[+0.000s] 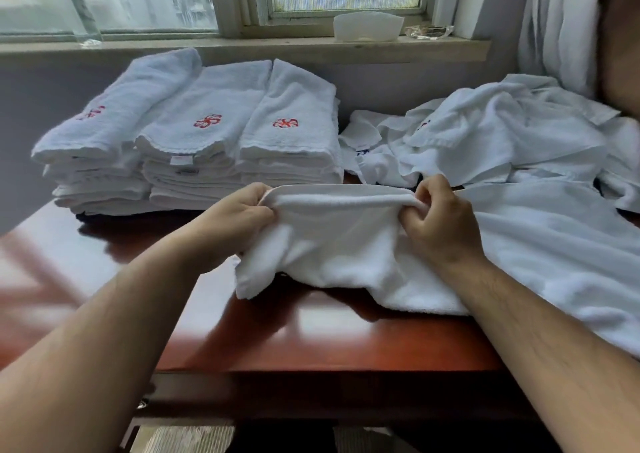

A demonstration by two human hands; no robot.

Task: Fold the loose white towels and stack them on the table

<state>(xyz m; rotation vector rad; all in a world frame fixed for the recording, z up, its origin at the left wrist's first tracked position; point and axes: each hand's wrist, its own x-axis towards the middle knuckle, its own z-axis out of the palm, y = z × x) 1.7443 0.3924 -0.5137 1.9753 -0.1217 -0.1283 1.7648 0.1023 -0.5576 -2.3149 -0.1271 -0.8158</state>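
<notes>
White towel, folded edge running left-right.

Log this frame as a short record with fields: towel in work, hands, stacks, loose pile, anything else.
towel: white, top edge raised, lower part resting on the table
left hand: grips the left end of that edge
right hand: grips the right end
folded stacks: three side by side at back left, red emblems on top
loose pile: crumpled white towels at right
windowsill: white container
</notes>
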